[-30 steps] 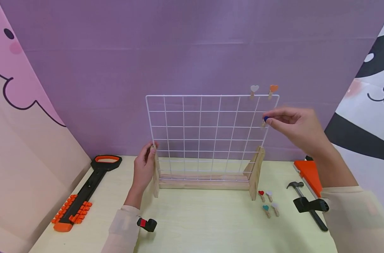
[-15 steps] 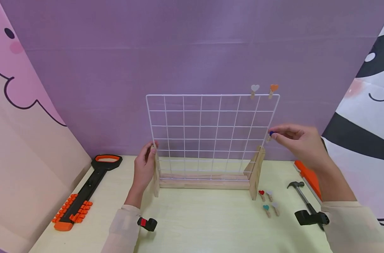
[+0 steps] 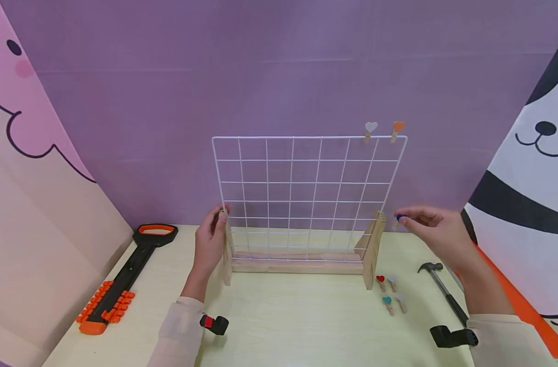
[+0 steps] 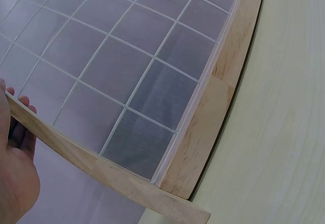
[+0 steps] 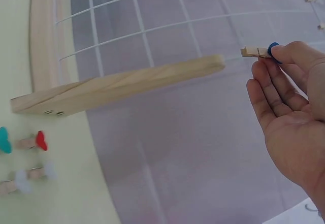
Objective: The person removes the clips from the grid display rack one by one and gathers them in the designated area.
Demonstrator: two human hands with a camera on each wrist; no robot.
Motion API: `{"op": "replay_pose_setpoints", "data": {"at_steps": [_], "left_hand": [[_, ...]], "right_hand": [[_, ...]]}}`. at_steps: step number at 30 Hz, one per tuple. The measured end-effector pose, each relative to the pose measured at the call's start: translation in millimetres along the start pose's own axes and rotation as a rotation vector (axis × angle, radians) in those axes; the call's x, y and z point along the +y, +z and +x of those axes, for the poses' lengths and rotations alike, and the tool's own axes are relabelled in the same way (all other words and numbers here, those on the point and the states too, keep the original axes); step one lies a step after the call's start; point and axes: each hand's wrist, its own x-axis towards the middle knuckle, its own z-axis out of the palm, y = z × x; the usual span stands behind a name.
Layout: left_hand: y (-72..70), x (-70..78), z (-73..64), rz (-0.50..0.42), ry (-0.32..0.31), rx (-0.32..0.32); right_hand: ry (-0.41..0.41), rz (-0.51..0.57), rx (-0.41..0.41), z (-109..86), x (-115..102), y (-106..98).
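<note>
My right hand [image 3: 437, 234] pinches a small wooden clothespin [image 5: 252, 52] with a blue top between thumb and forefinger. It is off the table, just right of the white wire grid [image 3: 306, 137] and apart from it. A wooden stand [image 3: 297, 266] holds the grid upright. The left hand [image 3: 208, 242] grips the stand's left upright [image 4: 109, 170], thumb in front. Two clothespins, one with a white heart [image 3: 371, 127] and one with an orange heart [image 3: 399, 126], sit on the grid's top bar at the right. Loose heart clothespins, red [image 3: 380, 280], teal [image 3: 387, 301] and pale [image 3: 400, 302], lie below my right hand.
A claw hammer [image 3: 444, 290] lies at the right, partly behind the wrist camera. On the left rests a long black tool [image 3: 131, 267] with orange parts. A purple cloth [image 3: 283, 61] hangs behind, with a panda-print sheet [image 3: 522, 204] close to my right arm.
My right hand has moved down and slightly right with the blue clothespin, away from the grid's right edge. The panda sheet has shifted left. My left hand stays in place.
</note>
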Motion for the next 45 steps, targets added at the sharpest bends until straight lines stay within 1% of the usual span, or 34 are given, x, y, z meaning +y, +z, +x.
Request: {"op": "replay_pose_setpoints", "data": {"at_steps": [4,11,16,19,25,29,33,40,43,45], "left_hand": [[-0.2,-0.6,0.6,-0.010,0.004,0.002],[-1.6,0.5,-0.2,-0.007,-0.008,-0.009],[-0.8,0.6,-1.4,0.003,-0.027,-0.022],[0.0,0.6,-2.2,0.011,-0.033,-0.025],[0.5,-1.0,-0.7,0.012,-0.017,-0.015],[-0.4,-0.5,-0.9,0.008,-0.013,-0.010],[-1.9,-0.6,-2.4,0.015,-0.018,-0.015],[-1.6,-2.4,-1.5,-0.009,-0.017,-0.017],[-0.8,-1.7,-1.0,-0.013,-0.011,-0.010],[-0.6,-1.5,-0.7,-0.013,-0.009,-0.011]], "right_hand": [[0.014,0.017,-0.003,-6.5,11.3,2.8],[0.048,0.045,-0.007,-19.6,31.4,8.3],[0.081,0.027,0.018,-32.3,47.9,14.3],[0.095,0.035,0.027,-37.9,57.4,17.2],[0.134,0.041,0.032,-46.1,72.0,18.4],[0.166,0.045,0.017,-52.6,82.0,18.3],[0.214,0.064,0.007,-59.5,93.7,19.9],[0.346,0.100,-0.033,-65.5,107.9,21.9],[0.381,0.111,-0.050,-66.7,112.0,23.8],[0.396,0.095,-0.060,-67.7,114.6,24.9]]}}
